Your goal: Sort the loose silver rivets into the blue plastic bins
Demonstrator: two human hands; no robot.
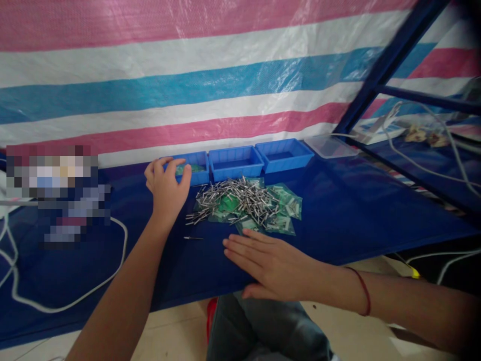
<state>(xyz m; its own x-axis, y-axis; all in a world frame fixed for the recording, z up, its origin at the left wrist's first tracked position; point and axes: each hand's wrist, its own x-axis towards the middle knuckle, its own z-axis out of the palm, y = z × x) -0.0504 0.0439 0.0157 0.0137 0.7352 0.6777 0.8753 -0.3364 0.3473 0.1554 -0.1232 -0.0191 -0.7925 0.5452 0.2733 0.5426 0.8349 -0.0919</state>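
Observation:
My left hand [169, 183] is at the left blue bin [201, 175], its fingers spread and curved over the near left rim, the thumb apart. Green packets [191, 169] lie inside that bin. Whether the fingertips touch the bin is hard to tell. My right hand [265, 263] lies flat with fingers stretched out, palm down, near the table's front edge and holding nothing. Just beyond it is a heap of thin metal pins [240, 198] that look like blind rivets. Small clear green bags [287, 200] with pieces inside lie under and beside the heap. A single rivet [193, 238] lies apart on the table.
Two more blue bins, a middle one [236, 170] and a right one [287, 160], stand in the row. A clear plastic lid or tray [332, 147] lies to their right. White cable [67, 307] loops over the blue tabletop [356, 205]. A blue metal frame [376, 85] rises at right.

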